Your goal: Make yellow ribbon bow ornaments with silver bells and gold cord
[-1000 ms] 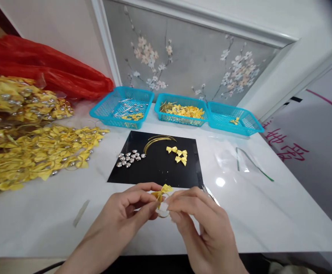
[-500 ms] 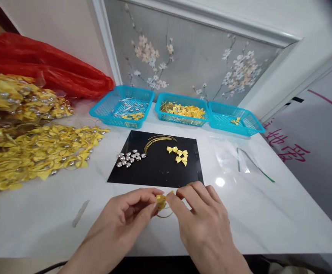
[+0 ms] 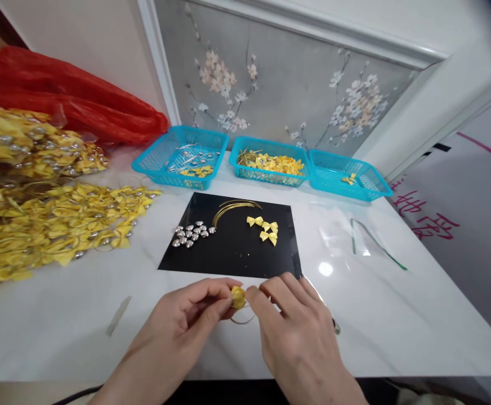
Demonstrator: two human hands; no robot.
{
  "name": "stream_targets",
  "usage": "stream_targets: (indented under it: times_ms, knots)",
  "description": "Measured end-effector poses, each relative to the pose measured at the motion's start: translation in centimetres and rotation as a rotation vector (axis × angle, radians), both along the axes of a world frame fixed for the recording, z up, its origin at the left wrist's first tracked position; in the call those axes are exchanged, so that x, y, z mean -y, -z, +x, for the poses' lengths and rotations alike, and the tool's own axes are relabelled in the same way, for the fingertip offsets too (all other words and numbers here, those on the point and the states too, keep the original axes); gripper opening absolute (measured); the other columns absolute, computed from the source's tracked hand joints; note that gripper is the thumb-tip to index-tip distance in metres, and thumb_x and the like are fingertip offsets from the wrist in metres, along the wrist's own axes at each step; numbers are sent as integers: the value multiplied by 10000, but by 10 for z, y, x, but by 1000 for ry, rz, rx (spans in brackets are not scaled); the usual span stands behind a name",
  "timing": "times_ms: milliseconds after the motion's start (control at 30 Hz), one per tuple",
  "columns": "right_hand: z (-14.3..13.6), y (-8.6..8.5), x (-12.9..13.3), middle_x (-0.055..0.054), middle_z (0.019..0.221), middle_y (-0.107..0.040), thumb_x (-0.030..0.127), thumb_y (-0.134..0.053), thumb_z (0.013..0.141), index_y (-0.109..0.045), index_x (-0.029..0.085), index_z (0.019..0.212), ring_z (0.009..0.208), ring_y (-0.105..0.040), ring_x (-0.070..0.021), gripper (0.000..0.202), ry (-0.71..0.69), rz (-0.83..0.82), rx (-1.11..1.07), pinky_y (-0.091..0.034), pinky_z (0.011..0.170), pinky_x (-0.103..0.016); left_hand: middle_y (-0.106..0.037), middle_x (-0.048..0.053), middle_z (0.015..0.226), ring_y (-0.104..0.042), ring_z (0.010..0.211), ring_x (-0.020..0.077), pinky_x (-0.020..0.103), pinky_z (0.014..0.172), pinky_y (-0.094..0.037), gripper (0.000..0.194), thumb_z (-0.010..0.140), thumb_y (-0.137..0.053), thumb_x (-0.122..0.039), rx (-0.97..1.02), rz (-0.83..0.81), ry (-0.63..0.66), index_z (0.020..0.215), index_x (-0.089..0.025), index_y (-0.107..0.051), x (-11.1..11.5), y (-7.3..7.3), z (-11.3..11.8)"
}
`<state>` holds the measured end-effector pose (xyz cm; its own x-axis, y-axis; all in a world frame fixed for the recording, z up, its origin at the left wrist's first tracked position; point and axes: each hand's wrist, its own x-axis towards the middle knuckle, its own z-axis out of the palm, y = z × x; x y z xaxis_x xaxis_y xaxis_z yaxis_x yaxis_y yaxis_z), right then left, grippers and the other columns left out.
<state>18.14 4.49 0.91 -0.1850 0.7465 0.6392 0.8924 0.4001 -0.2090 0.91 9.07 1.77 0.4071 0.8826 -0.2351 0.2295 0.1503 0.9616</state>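
Note:
My left hand [image 3: 186,323] pinches a small yellow ribbon bow [image 3: 237,297] between thumb and fingertips, just in front of the black mat. A thin gold cord [image 3: 242,323] loops below the bow toward my right hand [image 3: 298,332], whose thumb and fingers are closed at the bow's right side, seemingly on this cord. The right fingertips are partly hidden. Behind the hands, the black mat [image 3: 224,256] carries silver heart-shaped beads [image 3: 190,235] on the left, curved gold cords [image 3: 232,208] at the top and 3 yellow bows [image 3: 268,236] on the right.
Three blue baskets [image 3: 271,179] line the wall, holding bows, cords and small pieces. Finished-looking yellow bow strands [image 3: 68,225] heap at left below a red bag [image 3: 68,95]. A clear plastic bag [image 3: 367,242] lies right. A thin metallic object [image 3: 336,326] shows beside my right hand.
The bow has turned slightly between the fingers, showing a rounder face. My right hand has shifted slightly left and down, exposing more of the thin metallic object beside it.

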Motion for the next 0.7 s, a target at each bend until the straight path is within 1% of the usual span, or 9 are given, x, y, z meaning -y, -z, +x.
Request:
stream_targets:
  times_ms: [133,267,333,433,567,700]
  knots:
    - [2,0,1,-30,743,-608,5,-379,995,-697,188,891,652,-455,-195,381,11,-21,-3,-270,624,-347,-752,39,873,-731,912,252,414,927,-609,209,901,-642,-407,6,-1,-18,866,-225,-740,-1,0,1]
    - [4,2,2,-17,775,-637,38,-382,1035,-674,211,875,667,-492,-179,375,-3,-75,-70,-298,628,-332,-778,46,947,-722,879,221,344,848,-614,212,911,-647,-404,47,-3,-28,827,-223,-718,-1,2,1]
    - [4,3,1,-15,781,-649,47,-405,1040,-665,206,871,665,-507,-173,349,-13,-70,-101,-323,628,-322,-772,44,899,-702,828,206,309,785,-601,212,908,-648,-390,19,37,-16,808,-219,-725,-1,2,2]
    - [0,3,0,-23,790,-666,39,-423,1032,-656,188,869,663,-520,-175,320,-54,-52,-142,-378,619,-310,-756,33,840,-700,802,209,298,743,-590,191,893,-658,-372,7,78,-4,832,-222,-759,0,1,4]
    - [-3,2,0,-38,822,-699,11,-415,1013,-644,166,894,681,-582,-180,301,-110,-88,-188,-461,606,-295,-761,21,810,-702,748,202,278,679,-584,157,868,-684,-342,2,130,-42,799,-228,-767,0,-1,10]
    - [-3,-1,2,-45,826,-726,-18,-378,988,-652,161,1005,682,-672,-180,328,-114,-124,-166,-514,584,-279,-788,6,806,-707,685,179,254,635,-587,141,867,-663,-276,-18,248,-86,790,-247,-776,1,1,13]
